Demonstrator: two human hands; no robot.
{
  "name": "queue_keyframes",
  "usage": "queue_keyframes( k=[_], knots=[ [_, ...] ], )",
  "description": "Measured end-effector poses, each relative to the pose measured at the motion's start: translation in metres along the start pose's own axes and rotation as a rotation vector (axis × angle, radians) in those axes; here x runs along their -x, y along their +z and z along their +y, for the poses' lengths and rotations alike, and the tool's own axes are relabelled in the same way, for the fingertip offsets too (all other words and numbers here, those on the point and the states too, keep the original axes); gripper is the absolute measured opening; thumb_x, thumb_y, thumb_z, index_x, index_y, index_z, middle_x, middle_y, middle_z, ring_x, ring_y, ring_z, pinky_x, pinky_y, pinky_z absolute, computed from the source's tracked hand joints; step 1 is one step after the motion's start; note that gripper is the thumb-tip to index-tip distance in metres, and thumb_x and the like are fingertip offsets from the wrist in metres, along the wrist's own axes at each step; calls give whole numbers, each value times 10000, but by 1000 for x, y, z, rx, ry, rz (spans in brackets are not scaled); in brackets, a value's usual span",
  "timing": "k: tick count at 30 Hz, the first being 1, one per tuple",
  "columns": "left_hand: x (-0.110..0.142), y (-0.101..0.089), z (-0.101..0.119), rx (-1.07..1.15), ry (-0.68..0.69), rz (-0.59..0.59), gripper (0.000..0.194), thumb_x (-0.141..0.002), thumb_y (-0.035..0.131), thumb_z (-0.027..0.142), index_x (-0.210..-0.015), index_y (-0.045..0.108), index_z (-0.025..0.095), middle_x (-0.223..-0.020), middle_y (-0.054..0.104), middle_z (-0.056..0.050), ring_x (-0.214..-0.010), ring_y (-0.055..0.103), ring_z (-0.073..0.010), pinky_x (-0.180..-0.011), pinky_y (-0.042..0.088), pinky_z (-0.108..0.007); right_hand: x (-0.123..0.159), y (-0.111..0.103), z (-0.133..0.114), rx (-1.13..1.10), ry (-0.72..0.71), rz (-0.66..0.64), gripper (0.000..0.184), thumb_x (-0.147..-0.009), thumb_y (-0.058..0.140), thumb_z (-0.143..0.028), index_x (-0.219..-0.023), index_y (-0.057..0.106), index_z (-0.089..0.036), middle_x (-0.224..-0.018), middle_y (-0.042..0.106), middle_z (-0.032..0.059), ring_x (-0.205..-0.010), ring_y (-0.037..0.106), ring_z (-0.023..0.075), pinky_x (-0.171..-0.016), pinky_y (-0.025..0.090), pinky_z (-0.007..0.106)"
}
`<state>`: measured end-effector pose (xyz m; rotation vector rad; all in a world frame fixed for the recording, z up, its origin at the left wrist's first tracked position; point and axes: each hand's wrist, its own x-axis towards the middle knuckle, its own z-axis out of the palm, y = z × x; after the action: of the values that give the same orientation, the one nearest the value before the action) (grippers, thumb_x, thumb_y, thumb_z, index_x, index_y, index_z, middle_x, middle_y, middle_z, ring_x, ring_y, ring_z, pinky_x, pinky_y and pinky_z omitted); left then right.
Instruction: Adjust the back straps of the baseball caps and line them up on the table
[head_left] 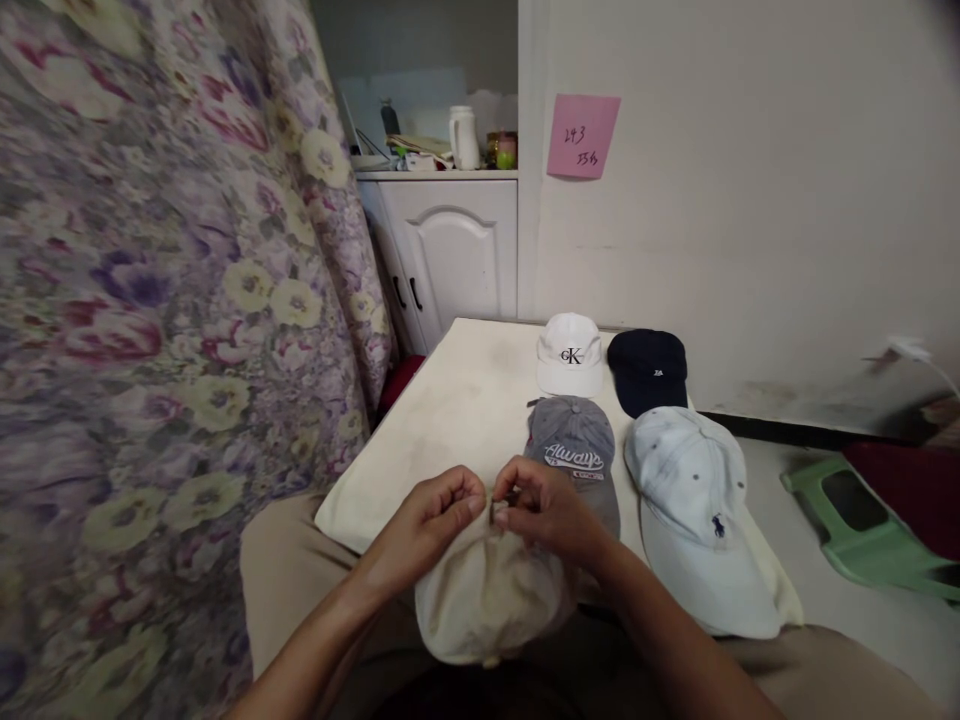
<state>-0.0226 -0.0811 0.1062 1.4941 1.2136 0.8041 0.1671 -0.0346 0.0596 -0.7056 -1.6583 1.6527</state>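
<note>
A beige cap (484, 605) sits low in front of me, over my lap at the near edge of the cream-covered table. My left hand (435, 518) is closed, thumb and fingers pinching the cap's upper edge near its strap. Right beside it, my right hand (551, 508) pinches the strap end, where a small pale piece shows at the fingertips. The exact fastening between the two hands is partly hidden by the fingers. Just beyond my right hand lies a grey cap (576, 440) with "Always" lettering, partly covered by that hand.
On the table (442, 400) rest a white cap (568, 355) with "CK", a navy cap (649, 372) and a pale blue cap (694, 500). A floral curtain (172, 330) hangs at left. A green stool (862, 530) stands on the floor at right; a white cabinet (465, 250) is behind.
</note>
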Motion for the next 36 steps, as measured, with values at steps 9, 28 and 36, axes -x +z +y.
queue_keyframes(
  k=[9,28,36],
  knots=[
    [1,-3,2,-72,-8,27,297,-900,537,454,-808,531,172,-701,447,41,-641,380,-121,-581,303,-243,0,0,-5,6,-8,-6,140,-769,638,-137,-874,561,-188,-551,507,-92,-405,425,53,-401,384,161],
    [4,-3,0,-123,23,42,307,-927,508,459,-812,525,175,-709,455,34,-657,394,-130,-591,318,-246,-2,-6,-2,-173,62,-146,179,-790,679,-216,-926,569,-176,-617,599,-59,-461,575,86,-463,446,197],
    [3,-3,-2,-134,26,40,294,-931,498,454,-819,530,183,-701,463,37,-642,407,-130,-581,335,-242,-2,1,7,21,4,-32,116,-809,626,-140,-895,573,-197,-596,524,-79,-420,450,54,-409,435,172]
  ],
)
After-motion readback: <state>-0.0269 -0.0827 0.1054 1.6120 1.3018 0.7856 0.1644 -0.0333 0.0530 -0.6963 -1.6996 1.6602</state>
